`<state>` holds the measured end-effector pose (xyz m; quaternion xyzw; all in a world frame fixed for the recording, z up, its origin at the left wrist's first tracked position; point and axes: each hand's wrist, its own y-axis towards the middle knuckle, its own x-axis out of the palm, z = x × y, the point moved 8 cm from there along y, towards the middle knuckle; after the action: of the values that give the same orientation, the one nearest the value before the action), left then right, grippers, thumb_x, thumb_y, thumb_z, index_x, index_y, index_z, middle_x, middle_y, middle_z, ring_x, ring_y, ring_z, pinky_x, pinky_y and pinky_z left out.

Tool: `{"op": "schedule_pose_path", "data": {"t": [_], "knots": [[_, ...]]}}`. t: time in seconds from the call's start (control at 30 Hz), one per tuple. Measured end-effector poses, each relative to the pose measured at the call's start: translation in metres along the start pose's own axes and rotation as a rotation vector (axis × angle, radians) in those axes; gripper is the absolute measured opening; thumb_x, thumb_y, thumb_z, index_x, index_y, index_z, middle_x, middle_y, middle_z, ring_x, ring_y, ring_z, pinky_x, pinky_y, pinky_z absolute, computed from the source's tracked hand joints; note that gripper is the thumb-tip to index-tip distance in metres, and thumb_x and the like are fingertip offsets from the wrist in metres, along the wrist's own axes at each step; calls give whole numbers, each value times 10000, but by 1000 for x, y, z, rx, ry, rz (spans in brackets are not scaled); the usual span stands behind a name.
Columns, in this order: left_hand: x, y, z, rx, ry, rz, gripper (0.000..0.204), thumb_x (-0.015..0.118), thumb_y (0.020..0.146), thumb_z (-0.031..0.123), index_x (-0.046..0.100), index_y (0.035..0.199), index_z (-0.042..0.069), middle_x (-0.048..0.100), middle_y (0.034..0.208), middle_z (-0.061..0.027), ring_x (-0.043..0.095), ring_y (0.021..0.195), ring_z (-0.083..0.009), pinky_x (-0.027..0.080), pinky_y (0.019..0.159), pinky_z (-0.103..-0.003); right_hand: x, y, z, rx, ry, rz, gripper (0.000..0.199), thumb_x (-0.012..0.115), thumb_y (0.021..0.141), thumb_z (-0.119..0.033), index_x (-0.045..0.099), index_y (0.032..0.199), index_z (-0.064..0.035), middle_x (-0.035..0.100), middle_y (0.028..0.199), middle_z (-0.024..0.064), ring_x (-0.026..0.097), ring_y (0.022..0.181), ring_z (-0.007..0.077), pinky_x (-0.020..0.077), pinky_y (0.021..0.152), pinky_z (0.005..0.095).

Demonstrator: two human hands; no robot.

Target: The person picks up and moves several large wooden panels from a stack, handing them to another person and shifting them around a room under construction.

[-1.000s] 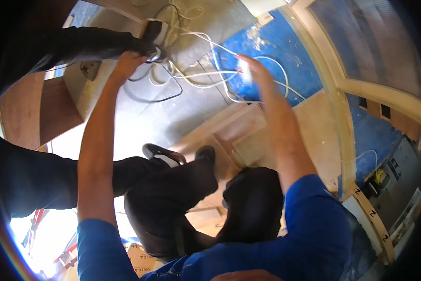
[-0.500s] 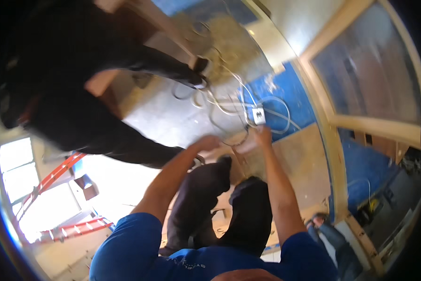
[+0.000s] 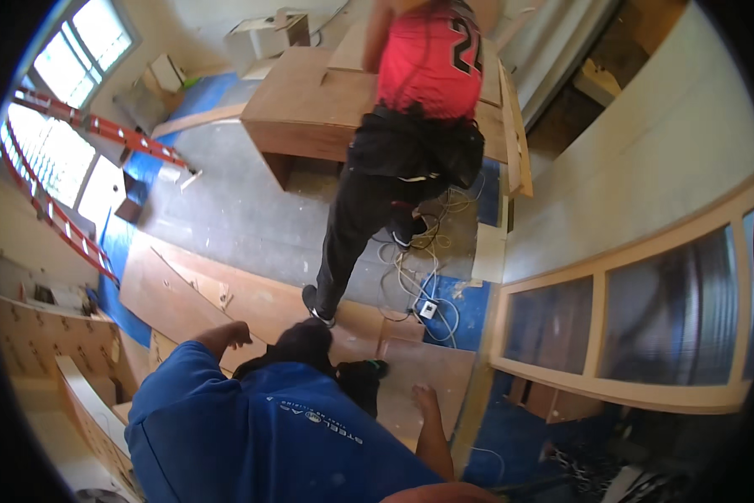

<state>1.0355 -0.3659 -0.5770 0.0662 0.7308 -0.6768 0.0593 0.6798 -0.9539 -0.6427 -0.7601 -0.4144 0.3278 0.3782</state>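
Note:
My left hand (image 3: 237,334) hangs loosely over the wooden sheets, fingers slightly bent and nothing in them. On the other side of my knees, my right hand (image 3: 426,396) is held above a plywood sheet (image 3: 444,366), fingers apart and holding nothing. Beyond it on the floor lies a white outlet box (image 3: 428,309), apart from both hands. Several pale cables (image 3: 421,282) lie in loose loops around the box, partly over the blue floor covering (image 3: 473,303).
Ahead, a co-worker in a red shirt (image 3: 427,63) bends beside a wooden cabinet (image 3: 297,101). An orange ladder (image 3: 100,126) stands at left by the windows. A wooden frame with glazed panes (image 3: 595,325) is at right. Long boards (image 3: 171,289) lie at front left.
I have straightened up from a low bend. My right hand has come away from the white outlet box, and both hands have drawn back. The co-worker now appears farther ahead.

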Motion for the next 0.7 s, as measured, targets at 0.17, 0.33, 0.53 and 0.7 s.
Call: {"op": "schedule_pose_path", "data": {"t": [0.17,0.33,0.53,0.7], "knots": [[-26,-51,-15,116,-539,113,352,543,915,281,645,1019,-39,702,932,-170,707,739,-278,573,585,-404,-10,-90,30,144,49,-61,288,673,829,-290,659,1001,-58,646,838,71,620,678,188,468,551,339],[-44,-33,-88,134,-607,117,329,549,916,283,640,1007,-20,694,864,-141,684,644,-251,533,504,-361,74,-118,-47,-445,-584,-191,306,677,813,-351,680,903,-58,639,707,78,598,566,186,448,476,321],[-132,3,-193,263,-888,193,282,554,908,252,625,1005,-3,665,828,-125,652,599,-217,506,480,-332,266,-73,-219,-250,-633,-65,253,637,843,-275,669,878,-26,644,698,72,601,596,179,466,535,319],[-198,-23,-265,302,-1066,225,273,573,902,242,604,1043,11,637,806,-97,624,572,-190,474,462,-300,428,-77,-348,-640,-696,-138,308,642,860,-287,659,964,3,667,781,78,623,707,165,492,685,300]]}}
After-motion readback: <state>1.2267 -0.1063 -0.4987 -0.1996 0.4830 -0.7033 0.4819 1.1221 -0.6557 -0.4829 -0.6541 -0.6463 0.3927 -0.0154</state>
